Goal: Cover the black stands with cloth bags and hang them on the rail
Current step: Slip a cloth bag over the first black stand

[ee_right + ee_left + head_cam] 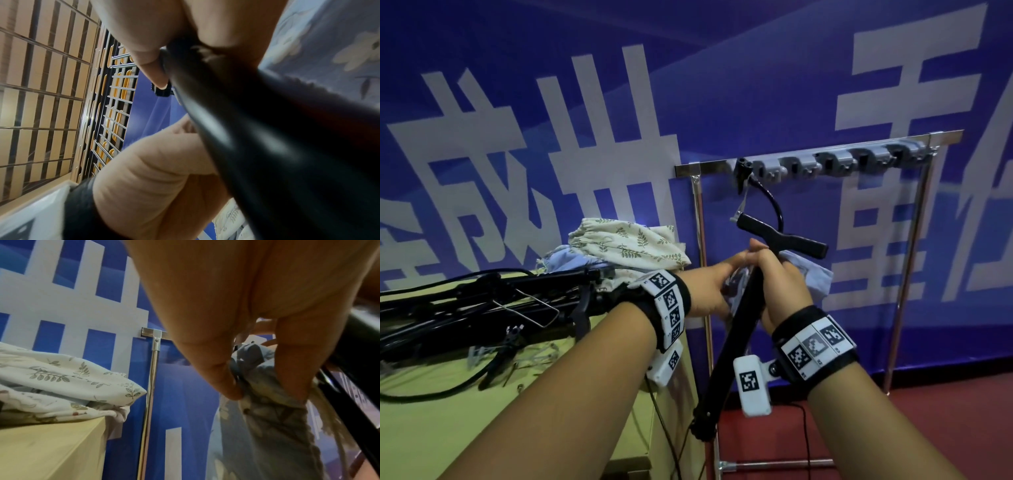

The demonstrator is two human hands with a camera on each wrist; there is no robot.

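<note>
A black stand (732, 342) with a T-shaped top (784, 240) slants upward in front of the metal rail (825, 157). My right hand (777, 274) grips its pole (236, 113) just under the top. My left hand (709, 287) pinches a pale blue floral cloth bag (267, 418) bunched against the pole; part of the bag (815, 277) shows behind my right hand. The rail carries several grey clips (835, 161), and a black hooked cable (767, 195) hangs from its left end.
A yellow table (465, 428) at the left holds a pile of black stands and cables (482, 308) and folded leaf-print cloth bags (630, 246). The rail's chrome legs (702, 274) stand on a red floor (928, 428) against a blue banner wall.
</note>
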